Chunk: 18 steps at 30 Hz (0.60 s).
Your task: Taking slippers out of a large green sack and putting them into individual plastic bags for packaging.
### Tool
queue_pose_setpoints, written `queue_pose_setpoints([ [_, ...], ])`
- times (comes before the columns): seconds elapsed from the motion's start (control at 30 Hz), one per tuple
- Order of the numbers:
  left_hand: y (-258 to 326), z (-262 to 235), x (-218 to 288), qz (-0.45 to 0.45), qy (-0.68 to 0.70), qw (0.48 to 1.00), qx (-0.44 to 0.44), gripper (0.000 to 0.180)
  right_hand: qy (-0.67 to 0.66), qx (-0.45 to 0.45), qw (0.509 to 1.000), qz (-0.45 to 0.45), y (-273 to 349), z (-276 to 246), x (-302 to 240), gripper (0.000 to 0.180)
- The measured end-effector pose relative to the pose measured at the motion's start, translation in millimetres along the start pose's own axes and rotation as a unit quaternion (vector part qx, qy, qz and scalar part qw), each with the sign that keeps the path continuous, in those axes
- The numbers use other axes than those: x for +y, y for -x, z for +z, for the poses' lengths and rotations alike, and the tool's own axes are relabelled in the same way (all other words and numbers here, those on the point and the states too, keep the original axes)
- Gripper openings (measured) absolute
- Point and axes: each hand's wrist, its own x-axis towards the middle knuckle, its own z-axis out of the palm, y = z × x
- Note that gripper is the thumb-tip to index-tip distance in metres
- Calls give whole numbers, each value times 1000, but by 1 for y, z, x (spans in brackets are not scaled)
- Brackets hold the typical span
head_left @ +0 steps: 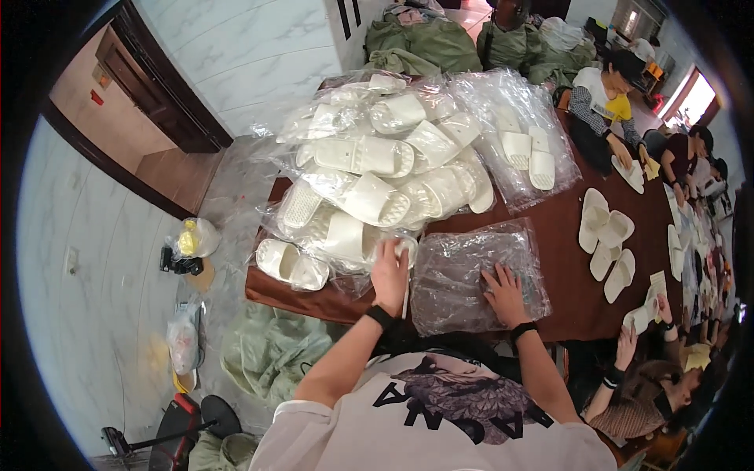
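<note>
My left hand (389,275) is closed around a white slipper (409,247) at the near edge of a heap. The slipper seems to stand on its edge, its thin sole showing beside my palm; my fingers partly hide it. To the right, my right hand (506,295) lies spread on a flat stack of clear plastic bags (448,275), with nothing gripped in it. Left and ahead rises the heap of white slippers (365,155), many in clear plastic. Beyond the bags, more slippers (541,169) lie on a clear plastic sheet (491,102).
A brown cloth covers the table (554,228). Loose slippers (605,231) lie on its right side, where several people sit working. One co-worker (601,110) handles a slipper at the far right. Green sacks (424,47) stand behind; another sack (275,349) sits below the near left edge.
</note>
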Motion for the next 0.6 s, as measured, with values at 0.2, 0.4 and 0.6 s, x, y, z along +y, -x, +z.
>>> queue_pose_setpoints([
  [0.2,-74,-23,36,91,-179,978,-52,49,-11,11,1000,-17,-4,-1,4,59],
  [0.4,-99,-14,-9,139,-286,947,42,36,-33,14,999,-23,1,1,4,59],
  [0.6,-83,-64,67,163,36,984,55,13,-51,24,998,-20,5,0,9,59],
])
